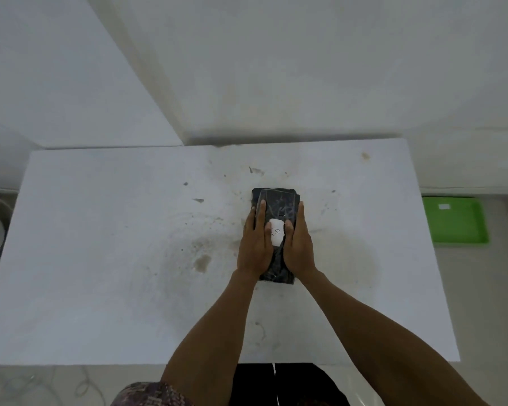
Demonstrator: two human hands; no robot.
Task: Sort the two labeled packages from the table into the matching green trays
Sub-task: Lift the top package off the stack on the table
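Left hand and right hand clasping black package labelled B mid-frame, white table, green tray at right edge

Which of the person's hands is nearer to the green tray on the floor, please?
Right. The right hand grips the package's side facing the green tray; the left hand grips the far side.

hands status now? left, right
Left hand: clasped on the package, its left side.
Right hand: clasped on the same package, its right side.
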